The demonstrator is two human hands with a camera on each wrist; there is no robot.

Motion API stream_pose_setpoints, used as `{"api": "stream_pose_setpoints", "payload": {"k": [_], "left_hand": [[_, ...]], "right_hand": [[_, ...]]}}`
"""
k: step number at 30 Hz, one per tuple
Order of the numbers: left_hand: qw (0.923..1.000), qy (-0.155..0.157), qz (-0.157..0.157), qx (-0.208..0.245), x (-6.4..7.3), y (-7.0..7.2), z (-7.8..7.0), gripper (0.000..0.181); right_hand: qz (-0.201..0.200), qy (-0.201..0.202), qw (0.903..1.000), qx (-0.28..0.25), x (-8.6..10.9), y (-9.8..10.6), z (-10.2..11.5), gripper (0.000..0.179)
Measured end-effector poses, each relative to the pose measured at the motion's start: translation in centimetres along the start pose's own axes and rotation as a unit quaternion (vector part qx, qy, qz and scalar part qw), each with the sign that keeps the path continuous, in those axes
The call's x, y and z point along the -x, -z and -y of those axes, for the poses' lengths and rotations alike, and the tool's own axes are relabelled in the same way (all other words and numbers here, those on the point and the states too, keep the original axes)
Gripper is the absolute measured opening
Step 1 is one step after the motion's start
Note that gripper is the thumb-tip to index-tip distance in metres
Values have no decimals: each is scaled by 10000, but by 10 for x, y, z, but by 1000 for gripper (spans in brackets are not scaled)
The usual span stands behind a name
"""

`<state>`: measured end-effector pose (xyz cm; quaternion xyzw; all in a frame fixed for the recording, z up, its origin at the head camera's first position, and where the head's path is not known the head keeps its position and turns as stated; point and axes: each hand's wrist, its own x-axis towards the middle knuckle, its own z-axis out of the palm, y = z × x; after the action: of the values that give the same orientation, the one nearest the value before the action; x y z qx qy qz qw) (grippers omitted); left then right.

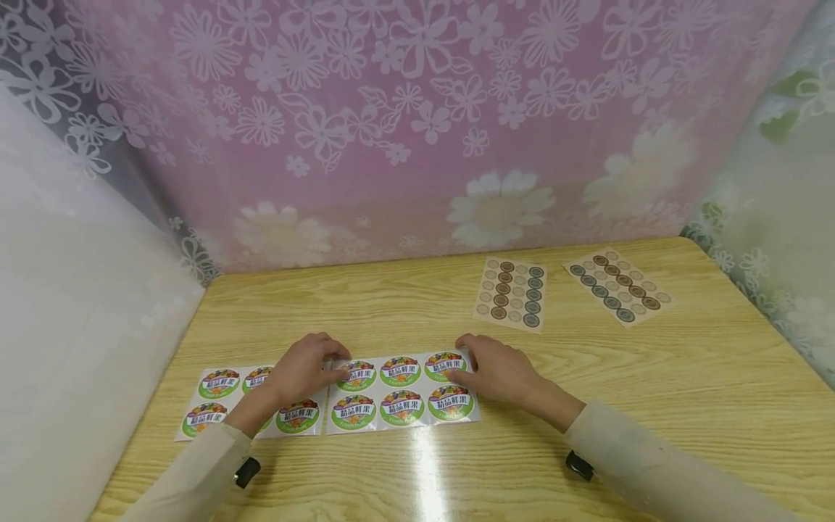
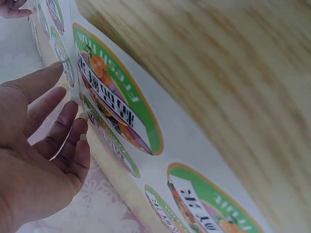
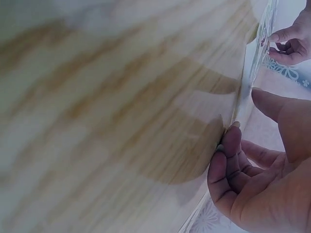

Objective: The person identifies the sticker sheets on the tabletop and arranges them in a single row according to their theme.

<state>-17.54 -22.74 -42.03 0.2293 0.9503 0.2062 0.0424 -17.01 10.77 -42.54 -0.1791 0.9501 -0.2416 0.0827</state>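
Two white sheets of round "Fresh fruit" stickers lie side by side on the table. My left hand is over the seam, covering part of the left sticker sheet. Its thumb and fingertips touch the upper left part of the right sticker sheet. At that sheet's upper right corner is my right hand, thumb on the top right sticker and fingers beside the edge. The left wrist view shows the left fingers loosely bent against the sheet. In the right wrist view, the right fingertips rest at the table surface.
Two tan sheets of small round brown and grey stickers, one upright and one slanted, lie at the back right of the wooden table. A pink floral curtain hangs behind, with pale cloth on both sides.
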Motion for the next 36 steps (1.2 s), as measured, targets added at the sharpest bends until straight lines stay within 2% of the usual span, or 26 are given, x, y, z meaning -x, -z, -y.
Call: {"api": "stream_pose_setpoints", "payload": {"k": [6,13,23,28,36], "left_hand": [[9993,-217,-179,-235,0,-1,-2,24],[9978,-325,-463,-341,5,-2,-5,24],[9971,-242,-632,-334,6,-1,-11,33],[9946,-370,-840,-488,0,-3,-17,39],[9916,-538,-942,-704,-15,-2,-32,44]], "right_hand": [[34,-46,9999,-118,2,3,-2,51],[134,134,9998,-47,3,9,-5,45],[289,352,9986,-251,1,40,-20,44],[296,417,9984,-220,1,54,-32,46],[130,572,9979,279,-3,69,-50,50]]}}
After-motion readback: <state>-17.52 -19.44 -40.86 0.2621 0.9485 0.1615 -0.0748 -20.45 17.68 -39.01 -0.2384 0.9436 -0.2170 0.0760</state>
